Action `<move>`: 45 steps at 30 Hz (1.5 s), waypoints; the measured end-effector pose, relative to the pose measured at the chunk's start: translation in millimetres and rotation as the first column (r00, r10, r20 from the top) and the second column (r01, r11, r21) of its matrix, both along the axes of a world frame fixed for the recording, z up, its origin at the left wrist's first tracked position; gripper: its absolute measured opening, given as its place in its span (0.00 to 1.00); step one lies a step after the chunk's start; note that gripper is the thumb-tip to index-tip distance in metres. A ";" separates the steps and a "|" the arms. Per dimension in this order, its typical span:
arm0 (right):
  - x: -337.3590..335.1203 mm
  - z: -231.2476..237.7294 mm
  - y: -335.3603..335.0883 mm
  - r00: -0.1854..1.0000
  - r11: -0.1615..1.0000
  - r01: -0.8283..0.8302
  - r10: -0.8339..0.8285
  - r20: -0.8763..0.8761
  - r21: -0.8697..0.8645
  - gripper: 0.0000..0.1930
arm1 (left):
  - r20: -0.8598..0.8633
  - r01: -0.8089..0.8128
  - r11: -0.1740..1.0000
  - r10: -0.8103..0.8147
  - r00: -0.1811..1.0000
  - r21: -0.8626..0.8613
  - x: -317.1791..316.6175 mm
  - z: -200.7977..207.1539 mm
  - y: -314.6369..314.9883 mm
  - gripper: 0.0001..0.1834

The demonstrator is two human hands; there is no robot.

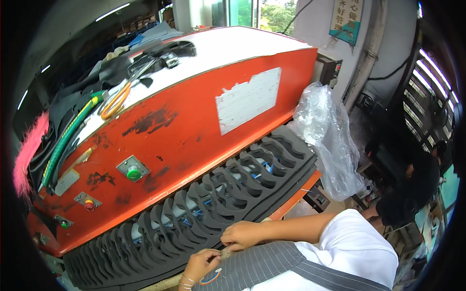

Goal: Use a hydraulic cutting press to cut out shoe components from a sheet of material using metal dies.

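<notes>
My left hand is close to my striped apron, at the near edge of a stack of dark grey foam sheets. Its fingers are curled together. Just above and to the right is my right hand, also with bent fingers, lying against the front edge of the foam. A small beige patch shows between the two hands; what they pinch is too small to make out. The foam is cut into rows of wavy strips with open gaps, and bluish material shows through some of them.
Behind the foam rises a red machine housing with a green button and a red knob. Orange-handled scissors and dark scraps lie on top. A clear plastic bag hangs right. Another person is further right.
</notes>
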State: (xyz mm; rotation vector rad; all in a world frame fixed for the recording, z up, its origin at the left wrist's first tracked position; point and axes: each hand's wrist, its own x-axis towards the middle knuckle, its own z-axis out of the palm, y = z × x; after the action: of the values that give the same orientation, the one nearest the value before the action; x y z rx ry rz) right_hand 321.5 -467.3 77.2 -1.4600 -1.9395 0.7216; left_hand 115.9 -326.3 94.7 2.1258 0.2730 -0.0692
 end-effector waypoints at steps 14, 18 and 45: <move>-26.7 -34.9 -72.4 0.803 0.880 0.370 -0.465 0.372 0.298 0.19 | 0.163 -0.235 0.668 0.170 0.972 0.706 23.4 -24.3 -107.2 0.30; -32.1 -48.5 -77.5 0.763 0.831 0.440 -0.546 0.346 0.342 0.09 | 0.244 -0.353 0.600 0.257 0.935 0.718 31.4 -45.2 -120.6 0.30; 193.2 34.6 -2.7 0.666 0.673 0.740 -0.733 -0.136 0.001 0.20 | 0.207 -0.246 0.941 0.200 0.958 0.231 145.2 34.4 -13.6 0.09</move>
State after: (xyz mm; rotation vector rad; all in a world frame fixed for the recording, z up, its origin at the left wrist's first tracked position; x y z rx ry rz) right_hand 514.7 -470.0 111.8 -1.9123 -1.0747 0.3491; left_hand 261.1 -339.9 129.1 2.3218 0.4335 0.3070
